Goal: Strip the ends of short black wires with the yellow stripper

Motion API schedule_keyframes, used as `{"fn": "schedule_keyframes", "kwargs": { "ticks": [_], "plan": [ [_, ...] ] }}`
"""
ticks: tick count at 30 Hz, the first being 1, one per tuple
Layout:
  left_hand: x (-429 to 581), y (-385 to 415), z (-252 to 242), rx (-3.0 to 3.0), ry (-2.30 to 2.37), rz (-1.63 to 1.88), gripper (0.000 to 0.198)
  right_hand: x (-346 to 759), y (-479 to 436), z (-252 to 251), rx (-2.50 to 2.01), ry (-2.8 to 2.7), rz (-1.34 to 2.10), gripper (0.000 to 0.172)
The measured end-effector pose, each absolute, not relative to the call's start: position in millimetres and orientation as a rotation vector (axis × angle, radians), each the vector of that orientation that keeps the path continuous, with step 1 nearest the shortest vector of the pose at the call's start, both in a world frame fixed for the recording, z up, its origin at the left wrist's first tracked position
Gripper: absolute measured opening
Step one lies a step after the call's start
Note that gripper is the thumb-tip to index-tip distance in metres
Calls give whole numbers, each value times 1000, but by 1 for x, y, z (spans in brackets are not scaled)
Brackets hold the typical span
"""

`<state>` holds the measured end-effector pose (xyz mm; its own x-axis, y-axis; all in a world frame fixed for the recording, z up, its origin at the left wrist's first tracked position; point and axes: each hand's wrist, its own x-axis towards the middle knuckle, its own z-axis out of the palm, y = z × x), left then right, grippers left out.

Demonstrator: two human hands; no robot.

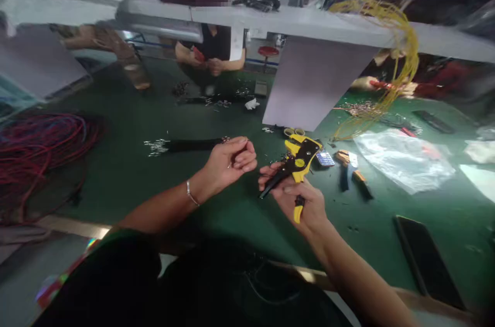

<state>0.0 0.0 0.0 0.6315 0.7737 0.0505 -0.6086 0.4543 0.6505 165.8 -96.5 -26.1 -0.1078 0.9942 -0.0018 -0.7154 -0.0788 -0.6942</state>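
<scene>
My right hand (305, 198) holds a yellow and black wire stripper (301, 157), its jaws pointing up and away from me. One yellow-tipped handle hangs below the palm. To its left, my left hand (234, 159) is closed, thumb and fingers pinched together; whatever lies between them is too small to make out. Just behind that hand, a bundle of black wires (193, 145) lies flat on the green table (127, 187), with bare silvery ends (157, 147) at its left. The two hands are apart, both above the table near its front edge.
Pliers (350, 167) with orange and blue handles, a clear plastic bag (406, 159) and a black phone (427, 260) lie to the right. Red cable coils (42, 157) sit at left. Yellow wires (410, 53) hang off the shelf (309, 22). People work across the table.
</scene>
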Motion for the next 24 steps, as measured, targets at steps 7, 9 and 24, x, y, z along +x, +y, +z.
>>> {"fn": "schedule_keyframes", "kwargs": {
  "ticks": [7,9,24],
  "plan": [
    [-2,1,3,915,253,812,19,176,-97,-18,-599,-689,1504,39],
    [-6,4,6,1037,233,808,20,182,-97,-15,-606,-713,1470,40],
    [-30,15,43,2250,855,517,25,206,-96,-9,-621,-817,1477,35]
  ]
}}
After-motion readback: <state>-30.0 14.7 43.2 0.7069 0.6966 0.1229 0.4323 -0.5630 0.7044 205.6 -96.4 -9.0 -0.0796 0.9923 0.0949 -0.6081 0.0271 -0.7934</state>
